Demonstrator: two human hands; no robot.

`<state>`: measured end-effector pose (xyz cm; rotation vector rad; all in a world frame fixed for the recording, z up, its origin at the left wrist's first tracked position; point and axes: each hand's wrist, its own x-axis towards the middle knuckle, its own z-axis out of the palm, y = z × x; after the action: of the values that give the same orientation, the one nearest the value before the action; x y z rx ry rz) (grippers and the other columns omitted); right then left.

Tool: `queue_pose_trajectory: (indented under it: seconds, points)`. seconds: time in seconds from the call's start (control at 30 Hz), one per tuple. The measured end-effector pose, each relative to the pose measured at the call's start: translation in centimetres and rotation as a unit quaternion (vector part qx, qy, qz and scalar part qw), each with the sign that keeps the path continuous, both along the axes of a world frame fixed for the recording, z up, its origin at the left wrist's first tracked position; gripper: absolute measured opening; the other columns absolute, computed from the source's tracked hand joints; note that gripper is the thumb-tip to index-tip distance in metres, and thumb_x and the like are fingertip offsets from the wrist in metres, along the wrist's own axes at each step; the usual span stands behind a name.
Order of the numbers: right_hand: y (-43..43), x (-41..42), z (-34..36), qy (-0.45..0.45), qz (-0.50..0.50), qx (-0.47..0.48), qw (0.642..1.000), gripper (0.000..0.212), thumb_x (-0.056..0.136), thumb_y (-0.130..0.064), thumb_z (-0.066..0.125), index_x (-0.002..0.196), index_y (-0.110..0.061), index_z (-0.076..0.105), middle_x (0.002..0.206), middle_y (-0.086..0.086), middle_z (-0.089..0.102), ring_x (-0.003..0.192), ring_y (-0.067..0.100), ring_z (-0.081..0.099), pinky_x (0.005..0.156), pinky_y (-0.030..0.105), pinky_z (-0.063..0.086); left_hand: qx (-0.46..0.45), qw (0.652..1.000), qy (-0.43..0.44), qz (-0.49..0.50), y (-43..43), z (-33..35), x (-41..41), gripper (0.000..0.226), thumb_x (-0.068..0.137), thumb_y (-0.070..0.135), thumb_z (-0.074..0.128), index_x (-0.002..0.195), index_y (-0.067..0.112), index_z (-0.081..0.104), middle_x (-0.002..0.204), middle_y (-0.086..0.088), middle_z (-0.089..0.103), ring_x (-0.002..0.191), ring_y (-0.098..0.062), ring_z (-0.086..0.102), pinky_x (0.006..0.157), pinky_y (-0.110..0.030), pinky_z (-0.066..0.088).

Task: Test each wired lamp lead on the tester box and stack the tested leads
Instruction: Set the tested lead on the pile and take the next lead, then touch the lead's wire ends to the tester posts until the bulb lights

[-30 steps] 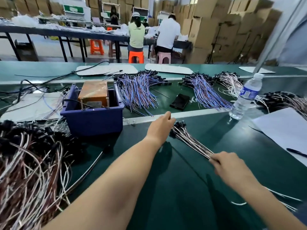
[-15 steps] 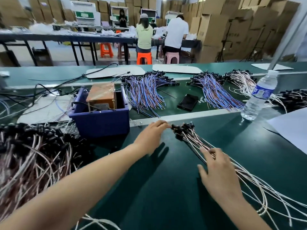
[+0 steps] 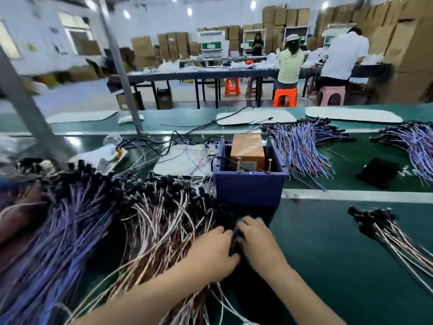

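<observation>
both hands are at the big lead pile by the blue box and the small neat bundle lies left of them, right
No. In the head view the left hand and right hand are at the big lead pile by the blue box, but the small neat bundle lies right of them, not left.

Both forearms bare, entering from the lower edge & converging twd. centre: the left forearm [image 3: 150,299] runs up and to the right, the right forearm [image 3: 304,294] up and to the left. The left hand [image 3: 210,252] lies back-up, fingers curled to the right; the right hand [image 3: 257,240] lies back-up, knuckles raised, fingers bent down & to the left. Fingertips of the two hands meet, approx. touching. Blurred: whether either hand grips anything cannot be told.
</observation>
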<state>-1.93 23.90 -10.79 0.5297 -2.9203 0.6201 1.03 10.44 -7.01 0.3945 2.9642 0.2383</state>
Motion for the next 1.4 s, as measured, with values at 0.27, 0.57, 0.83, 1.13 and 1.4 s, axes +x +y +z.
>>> queue_pose_trajectory:
  seconds: [0.27, 0.57, 0.83, 1.13, 1.4]
  points:
    - [5.8, 0.7, 1.5, 0.108, -0.071, 0.002, 0.992, 0.002, 0.093, -0.016, 0.057, 0.094, -0.017, 0.059, 0.088, -0.003, 0.063, 0.082, 0.022, 0.046, 0.073, 0.036, 0.042, 0.116, 0.993, -0.016, 0.007, -0.8, 0.6, 0.2, 0.011, 0.09, 0.021, 0.054, 0.095, 0.021, 0.064, 0.095, -0.001, 0.068, 0.089, -0.02, 0.064, 0.077, -0.031, 0.051]
    - [12.6, 1.7, 1.1, 0.125, -0.148, -0.04, 0.98, 0.016, 0.084, 0.0, 0.067, 0.088, -0.015, 0.073, 0.072, 0.002, 0.064, 0.068, 0.031, 0.058, 0.068, 0.042, 0.043, 0.396, 0.883, -0.251, -0.012, -5.8, 9.6, -1.9, 0.022, 0.089, 0.014, 0.061, 0.109, 0.022, 0.068, 0.088, -0.003, 0.074, 0.052, -0.005, 0.054, 0.047, -0.015, 0.045]
    - [13.7, 2.5, 1.0, -0.034, -0.13, -0.215, 0.967, 0.022, 0.089, -0.01, 0.063, 0.093, -0.03, 0.072, 0.08, 0.001, 0.065, 0.072, 0.011, 0.057, 0.063, 0.01, 0.04, 0.724, 0.617, -0.309, -0.011, -10.2, 11.8, -3.2, 0.031, 0.087, 0.032, 0.057, 0.099, 0.01, 0.075, 0.093, -0.003, 0.075, 0.071, -0.012, 0.067, 0.063, -0.022, 0.056]
    - [12.3, 3.8, 3.0, -0.054, -0.072, -0.085, 0.992, 0.035, 0.081, -0.021, 0.074, 0.114, -0.029, 0.066, 0.099, -0.008, 0.053, 0.097, 0.011, 0.051, 0.088, 0.022, 0.041, 0.752, 0.633, -0.111, 0.146, -4.8, 7.4, -4.7, 0.021, 0.082, 0.027, 0.06, 0.083, 0.014, 0.076, 0.066, 0.001, 0.063, 0.062, -0.01, 0.058, 0.062, -0.022, 0.054]
    - [6.2, 3.4, 1.9, -0.003, 0.043, -0.118, 0.992, 0.013, 0.086, -0.014, 0.069, 0.098, -0.014, 0.074, 0.086, -0.015, 0.057, 0.076, 0.002, 0.054, 0.073, 0.004, 0.036, 0.696, 0.693, -0.075, 0.174, -3.5, 6.4, -4.9, 0.018, 0.09, 0.022, 0.06, 0.081, 0.02, 0.076, 0.073, 0.013, 0.064, 0.049, -0.003, 0.04, 0.055, -0.017, 0.044]
